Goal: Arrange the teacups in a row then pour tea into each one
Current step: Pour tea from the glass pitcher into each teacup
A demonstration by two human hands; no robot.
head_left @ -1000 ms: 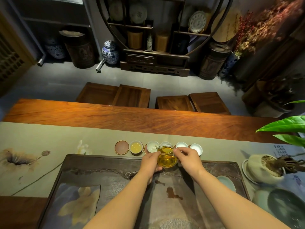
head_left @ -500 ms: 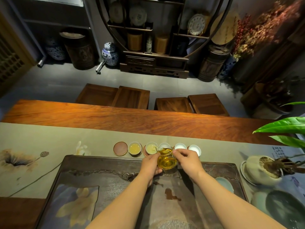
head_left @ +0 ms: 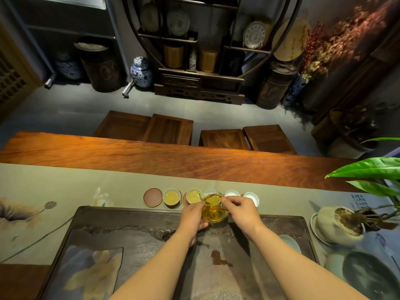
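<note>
Several small teacups stand in a row on the green table runner (head_left: 65, 182). The first cup (head_left: 172, 197) and the second cup (head_left: 194, 196) hold yellow tea. A third cup (head_left: 209, 192) is mostly hidden behind the glass pitcher (head_left: 214, 210), which holds amber tea and tilts toward the second cup. Two white cups (head_left: 232, 193) (head_left: 251, 197) on the right look empty. My left hand (head_left: 192, 217) cradles the pitcher from the left and below. My right hand (head_left: 241, 210) pinches its rim on the right.
A round brown coaster (head_left: 152, 197) lies at the row's left end. The dark stone tea tray (head_left: 134, 230) fills the near table. At the right are a pale pot with a plant (head_left: 337, 224), a celadon dish (head_left: 289, 241) and green leaves (head_left: 368, 169). Stools stand beyond the table.
The second cup, empty a second ago, now holds tea. The pitcher has stayed tilted at that cup between both hands, with the view shifting slightly.
</note>
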